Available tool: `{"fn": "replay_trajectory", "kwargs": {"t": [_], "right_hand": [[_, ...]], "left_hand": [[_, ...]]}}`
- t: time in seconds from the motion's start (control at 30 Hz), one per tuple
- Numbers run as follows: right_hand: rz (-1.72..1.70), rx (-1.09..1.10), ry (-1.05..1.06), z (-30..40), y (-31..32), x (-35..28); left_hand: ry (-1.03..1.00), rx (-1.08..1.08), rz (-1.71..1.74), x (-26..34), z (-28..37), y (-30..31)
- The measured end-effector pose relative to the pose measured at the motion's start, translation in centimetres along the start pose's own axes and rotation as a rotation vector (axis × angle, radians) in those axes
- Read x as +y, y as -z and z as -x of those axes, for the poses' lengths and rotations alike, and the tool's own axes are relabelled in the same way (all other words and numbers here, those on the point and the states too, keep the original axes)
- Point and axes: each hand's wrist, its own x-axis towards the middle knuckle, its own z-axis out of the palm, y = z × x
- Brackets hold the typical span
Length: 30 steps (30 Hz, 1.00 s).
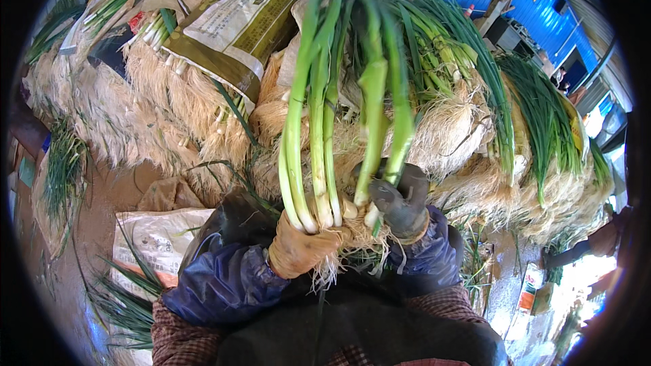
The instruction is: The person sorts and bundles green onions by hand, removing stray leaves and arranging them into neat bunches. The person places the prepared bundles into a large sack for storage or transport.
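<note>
Wearing an orange-tan glove, my left hand [305, 246] grips a bunch of green onions [318, 162] near their white bases, the roots hanging below. Just to the right, my right hand [402, 198] in a dark, dirty glove is closed around a thick green onion stalk [394, 157] at the edge of the bunch. More stalks [374, 112] stand between the two hands, their green tops reaching up and away from me. Part of the left fingers is hidden behind stalks and roots.
Piled green onions with matted roots [168, 107] stretch across in front, partly under a printed woven sack [239, 30]. More leafy bunches [544, 107] lie at the right. A printed sack [157, 244] and cut leaves [127, 305] are on the floor at left. Another person's arm [585, 249] shows at far right.
</note>
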Motion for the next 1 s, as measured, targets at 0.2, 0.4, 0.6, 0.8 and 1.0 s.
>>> {"fn": "replay_trajectory", "kwargs": {"t": [0.2,0.4,0.6,0.8,1.0], "right_hand": [[-0.109,-0.003,-0.320,-0.2,-1.0,3.4],[0.005,0.185,-0.673,-4.4,1.4,5.8],[0.086,0.199,-0.533,-5.5,2.8,4.9],[-0.083,0.351,-0.204,0.2,2.6,3.6],[-0.248,0.442,-0.005,2.0,0.8,2.2]], "left_hand": [[0.603,0.030,0.635,-2.7,-0.8,0.1],[0.399,0.042,0.184,-4.5,0.7,-0.9],[0.339,0.080,0.276,-4.2,1.4,-0.2],[0.416,0.053,0.303,-3.7,1.3,0.7],[0.437,0.112,0.452,-3.4,0.7,0.3]]}}
